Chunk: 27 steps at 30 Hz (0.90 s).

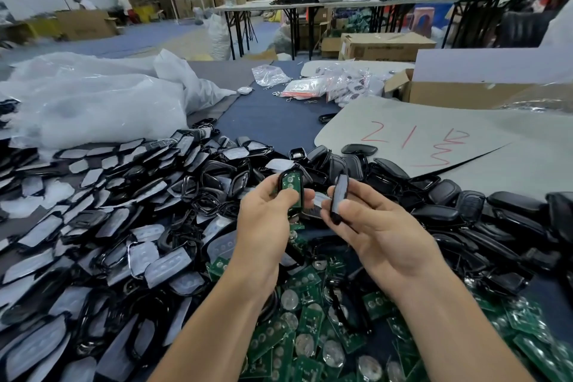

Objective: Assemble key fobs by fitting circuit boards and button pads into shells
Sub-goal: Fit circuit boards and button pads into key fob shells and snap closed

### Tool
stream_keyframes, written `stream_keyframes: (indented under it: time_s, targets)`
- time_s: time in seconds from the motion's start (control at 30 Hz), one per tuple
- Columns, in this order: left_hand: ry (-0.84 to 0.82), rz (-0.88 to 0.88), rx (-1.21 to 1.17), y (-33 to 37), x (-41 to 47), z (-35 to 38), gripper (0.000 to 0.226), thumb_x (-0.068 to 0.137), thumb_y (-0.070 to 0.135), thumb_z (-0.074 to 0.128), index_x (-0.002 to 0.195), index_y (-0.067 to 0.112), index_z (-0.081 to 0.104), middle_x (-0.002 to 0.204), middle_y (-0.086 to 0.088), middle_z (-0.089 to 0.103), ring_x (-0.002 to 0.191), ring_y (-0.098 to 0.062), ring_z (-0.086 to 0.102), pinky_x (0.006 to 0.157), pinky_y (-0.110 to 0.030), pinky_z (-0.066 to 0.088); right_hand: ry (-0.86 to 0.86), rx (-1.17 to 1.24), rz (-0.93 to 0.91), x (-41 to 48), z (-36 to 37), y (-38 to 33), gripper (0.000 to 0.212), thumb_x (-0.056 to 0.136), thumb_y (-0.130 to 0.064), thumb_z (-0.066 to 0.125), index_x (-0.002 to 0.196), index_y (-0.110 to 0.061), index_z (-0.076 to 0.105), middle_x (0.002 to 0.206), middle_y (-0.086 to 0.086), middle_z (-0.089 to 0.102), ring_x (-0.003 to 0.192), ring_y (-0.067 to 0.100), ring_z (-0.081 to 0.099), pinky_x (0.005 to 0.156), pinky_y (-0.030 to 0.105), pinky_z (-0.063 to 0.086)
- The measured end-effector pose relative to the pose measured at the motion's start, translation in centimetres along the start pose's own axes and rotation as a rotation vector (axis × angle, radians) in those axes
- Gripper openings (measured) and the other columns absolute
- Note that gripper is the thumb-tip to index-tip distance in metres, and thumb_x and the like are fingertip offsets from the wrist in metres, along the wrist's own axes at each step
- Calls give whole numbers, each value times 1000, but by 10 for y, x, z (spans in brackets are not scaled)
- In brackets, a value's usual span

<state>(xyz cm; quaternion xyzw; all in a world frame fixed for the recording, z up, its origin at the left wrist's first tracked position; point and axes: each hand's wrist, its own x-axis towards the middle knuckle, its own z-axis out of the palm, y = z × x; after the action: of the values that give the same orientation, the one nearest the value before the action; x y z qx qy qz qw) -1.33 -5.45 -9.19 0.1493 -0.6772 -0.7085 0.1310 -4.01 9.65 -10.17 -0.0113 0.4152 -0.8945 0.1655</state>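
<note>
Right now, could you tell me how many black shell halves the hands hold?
2: one black plastic shell half, green circuit board inside, in the left hand; another black shell half, edge-on, in the right hand.

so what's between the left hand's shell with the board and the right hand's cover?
Head view: nothing bridges them. The shell and cover are apart; through the gap a pale loose piece lying below shows.

Both bare forearms are angling in from the bottom edge, left hand [266, 220] gripping a board-fitted shell [291, 183] with thumb across it, right hand [376, 228] pinching a black cover [339, 195] edge-on between thumb and fingers [364, 193], hands close but apart.
</note>
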Motion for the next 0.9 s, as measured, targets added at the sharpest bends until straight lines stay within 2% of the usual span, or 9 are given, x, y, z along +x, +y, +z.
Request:
stream_keyframes:
  time_s: [0.07, 0.13, 0.2, 0.27, 0.37, 0.47, 0.63, 0.77, 0.9]
  targets:
    - [11, -3, 4, -1, 0, 0, 24, 98, 6, 59, 93, 25, 72, 90, 3, 81, 88, -13, 77, 76, -30, 55, 22, -132, -61, -1, 2, 3, 37, 82, 19, 64, 106, -8, 72, 96, 10, 80, 85, 19, 78, 70, 24, 61]
    - [2, 8, 41, -2, 1, 1, 20, 91, 6, 67, 91, 26, 70, 89, 2, 81, 89, -22, 78, 79, -43, 62, 13, -256, -146, -2, 5, 7, 45, 82, 25, 61, 101, -13, 75, 96, 9, 80, 84, 15, 78, 65, 20, 58]
    - [-13, 25, 81, -2, -1, 3, 13, 76, 15, 72, 83, 26, 69, 83, 1, 79, 78, -23, 73, 85, -55, 61, -8, -330, -197, -4, 9, 11, 48, 80, 28, 61, 100, -13, 76, 96, 8, 81, 84, 12, 77, 65, 19, 58]
    - [-19, 31, 81, -1, -3, 4, 13, 67, 19, 68, 77, 26, 67, 73, 0, 72, 68, -18, 62, 84, -58, 59, -6, -366, -218, -4, 11, 15, 50, 79, 28, 63, 102, -14, 77, 97, 7, 81, 84, 10, 76, 66, 19, 58]
    - [-41, 26, 55, -3, -2, 5, 19, 76, 9, 74, 75, 26, 65, 72, 0, 71, 70, -21, 62, 81, -54, 61, 22, -483, -280, -3, 12, 19, 52, 76, 27, 65, 102, -16, 79, 95, 5, 81, 86, 12, 76, 70, 20, 58]
    - [-36, 18, 57, -6, -1, 3, 24, 86, -4, 76, 83, 18, 66, 77, -2, 76, 72, -22, 69, 84, -53, 62, 85, -633, -366, -2, 11, 19, 54, 73, 22, 71, 101, -23, 80, 94, -5, 81, 92, 6, 76, 77, 18, 59]
    - [111, 50, 279, -5, 3, 1, 21, 73, 18, 91, 77, 29, 74, 69, 11, 77, 67, -11, 76, 74, -41, 65, 114, -791, -430, -2, 11, 19, 54, 70, 15, 75, 104, -27, 81, 95, -13, 80, 97, 3, 75, 88, 13, 54]
    - [127, 120, 363, -5, 0, 1, 18, 72, 25, 89, 75, 29, 71, 61, 18, 73, 57, 0, 71, 57, -22, 54, 113, -824, -427, -3, 11, 19, 52, 72, 10, 76, 107, -28, 81, 98, -14, 80, 99, 1, 74, 94, 23, 58]
    - [-15, 164, 368, -8, 1, -6, 20, 78, 8, 82, 82, 26, 75, 66, 8, 76, 62, -11, 75, 63, -31, 61, 132, -856, -420, -5, 12, 18, 53, 72, 10, 78, 103, -33, 82, 96, -17, 80, 98, 0, 74, 94, 29, 57]
